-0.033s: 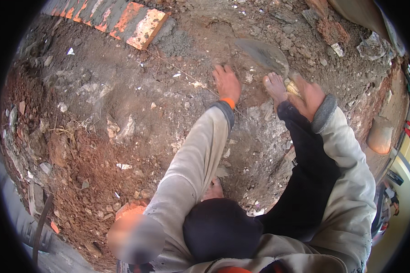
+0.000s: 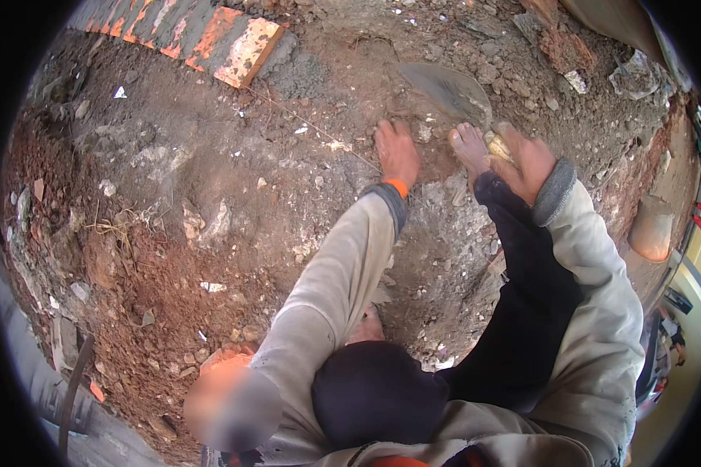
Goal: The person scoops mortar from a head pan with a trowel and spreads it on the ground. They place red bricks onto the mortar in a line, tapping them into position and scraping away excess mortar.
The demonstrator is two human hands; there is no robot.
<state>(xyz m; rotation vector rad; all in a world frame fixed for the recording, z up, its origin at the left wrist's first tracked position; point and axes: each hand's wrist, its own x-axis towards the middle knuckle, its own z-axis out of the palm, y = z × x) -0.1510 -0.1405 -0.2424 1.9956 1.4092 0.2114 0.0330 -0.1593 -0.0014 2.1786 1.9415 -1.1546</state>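
Note:
In my right hand is the pale yellowish handle of a trowel, with the fingers wrapped round it beside my bare right foot. The trowel's broad grey metal blade lies on the dirt beyond the toes. My left hand, with an orange band at the wrist, is palm down at the soil left of that foot. Its fingers reach forward, holding nothing that I can see; the fingertips' undersides are hidden. A thin string runs over the ground from the bricks toward the left hand.
A row of orange bricks with grey mortar stands at the far left. Wet grey mortar lies at its end. Rubble and stones cover the left ground. At the right sits a clay-coloured pot-like object. A person's blurred head shows lower left.
My left hand has shifted a little to the right and back toward me, nearer the foot. The right hand and the trowel stay almost where they were.

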